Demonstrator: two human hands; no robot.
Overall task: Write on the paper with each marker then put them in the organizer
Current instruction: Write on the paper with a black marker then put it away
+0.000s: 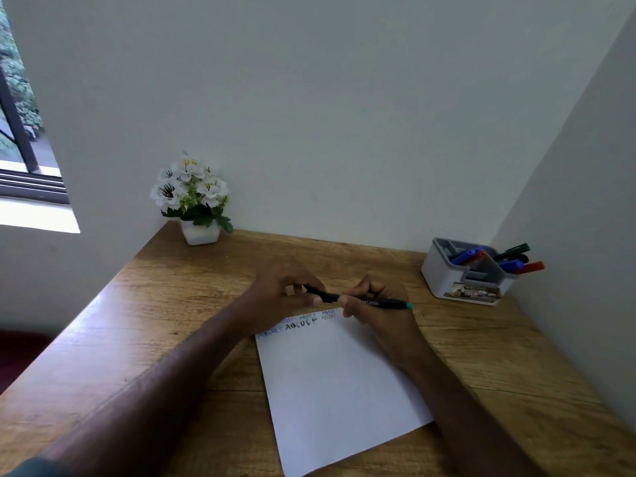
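A black marker (382,302) with a teal end lies level above the top of the white paper (337,383). My right hand (375,304) grips its barrel, teal end pointing right. My left hand (282,294) pinches the marker's left end, which looks like the cap. Short rows of letters in several colours run along the paper's top edge, partly hidden by my hands. The grey and white organizer (444,273) stands at the back right and holds several markers: blue, red, green and black.
A small white pot of white flowers (194,201) stands in the back left corner of the wooden desk (165,304). Walls close in the desk at the back and right. A window is at the far left.
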